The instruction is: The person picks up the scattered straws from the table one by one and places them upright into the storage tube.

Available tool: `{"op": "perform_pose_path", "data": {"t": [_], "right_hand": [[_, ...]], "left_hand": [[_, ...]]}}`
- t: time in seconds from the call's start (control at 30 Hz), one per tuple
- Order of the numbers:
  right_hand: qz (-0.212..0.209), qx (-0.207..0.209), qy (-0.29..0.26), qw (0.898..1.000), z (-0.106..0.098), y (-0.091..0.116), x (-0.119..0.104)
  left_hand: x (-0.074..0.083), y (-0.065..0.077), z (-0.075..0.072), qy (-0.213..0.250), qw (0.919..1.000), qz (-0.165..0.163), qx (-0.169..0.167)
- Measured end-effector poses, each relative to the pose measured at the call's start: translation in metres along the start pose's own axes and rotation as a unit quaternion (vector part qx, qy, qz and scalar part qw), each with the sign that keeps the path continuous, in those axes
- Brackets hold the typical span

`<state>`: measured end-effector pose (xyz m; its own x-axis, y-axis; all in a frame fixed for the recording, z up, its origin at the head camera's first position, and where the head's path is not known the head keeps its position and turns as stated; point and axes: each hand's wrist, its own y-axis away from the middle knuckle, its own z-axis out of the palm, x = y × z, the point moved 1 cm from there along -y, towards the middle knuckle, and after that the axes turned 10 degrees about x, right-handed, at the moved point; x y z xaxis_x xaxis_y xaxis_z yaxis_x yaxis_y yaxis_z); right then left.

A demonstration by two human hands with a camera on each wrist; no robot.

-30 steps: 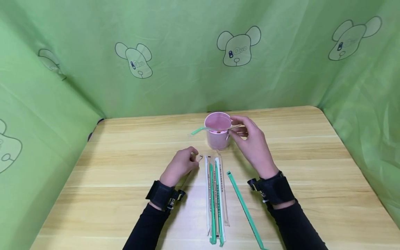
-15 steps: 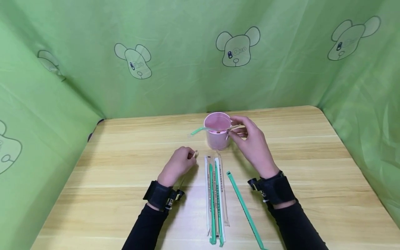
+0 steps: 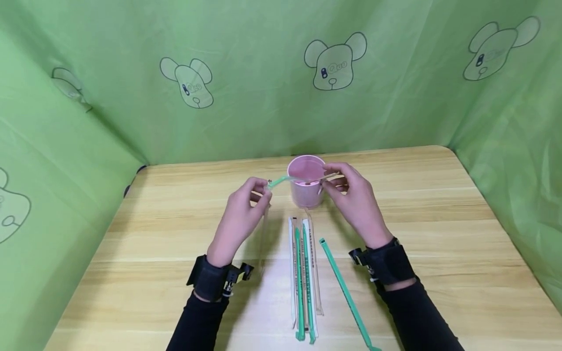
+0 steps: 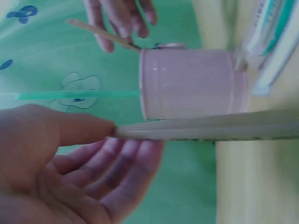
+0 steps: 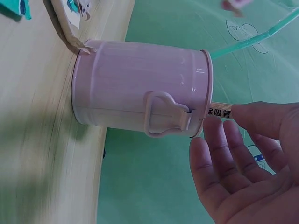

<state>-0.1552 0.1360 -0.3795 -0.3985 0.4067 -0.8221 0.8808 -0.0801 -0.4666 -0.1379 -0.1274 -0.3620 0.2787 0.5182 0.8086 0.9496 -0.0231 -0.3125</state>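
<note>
A pink mug (image 3: 307,195) stands near the table's back edge. A green straw (image 3: 281,181) leans out of it to the left. My right hand (image 3: 353,204) is at the mug's right rim, pinching a brown paper-wrapped straw (image 5: 218,110) whose lower part is hidden inside the mug. Left of the mug, my left hand (image 3: 240,209) pinches the upper end of another paper-wrapped straw (image 4: 210,128) between thumb and fingers. That straw hangs downward, and its top is close to the green straw's tip in the head view.
Several green, white and brown wrapped straws (image 3: 303,278) lie side by side in front of the mug. One green straw (image 3: 347,292) lies slanted to their right. Green cloth (image 3: 263,97) with bear prints rises behind the wooden table (image 3: 439,219).
My left hand has risen from low over the table toward the mug's left side, turning its wrapped straw from lying along the wrist to hanging down. The right hand has stayed at the rim.
</note>
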Motion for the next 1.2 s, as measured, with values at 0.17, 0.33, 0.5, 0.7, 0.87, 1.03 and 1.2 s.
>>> {"op": "perform_pose_path", "data": {"t": [0.17,0.33,0.5,0.7,0.87,1.03,1.2], "right_hand": [[0.003,0.001,0.010,1.000,0.000,0.000,0.000],[0.014,0.010,0.030,0.999,-0.001,-0.001,0.000],[0.025,0.004,0.052,0.998,-0.002,-0.001,0.001],[0.058,-0.047,0.070,0.995,-0.003,0.000,0.004],[0.080,-0.118,0.069,0.987,-0.004,0.001,0.007],[0.069,-0.200,0.082,0.974,-0.002,0.006,0.008],[0.071,-0.269,0.105,0.955,0.000,0.015,0.015]], "left_hand": [[0.013,0.001,-0.010,0.061,0.9930,0.041,0.092],[0.024,0.003,-0.018,0.133,0.9717,0.079,0.179],[0.032,0.005,-0.022,0.201,0.9420,0.108,0.246],[0.041,0.006,-0.028,0.260,0.9110,0.131,0.292],[0.046,0.003,-0.030,0.272,0.9075,0.129,0.293],[0.049,-0.002,-0.029,0.289,0.8986,0.133,0.303],[0.054,-0.006,-0.022,0.320,0.8799,0.151,0.317]]}}
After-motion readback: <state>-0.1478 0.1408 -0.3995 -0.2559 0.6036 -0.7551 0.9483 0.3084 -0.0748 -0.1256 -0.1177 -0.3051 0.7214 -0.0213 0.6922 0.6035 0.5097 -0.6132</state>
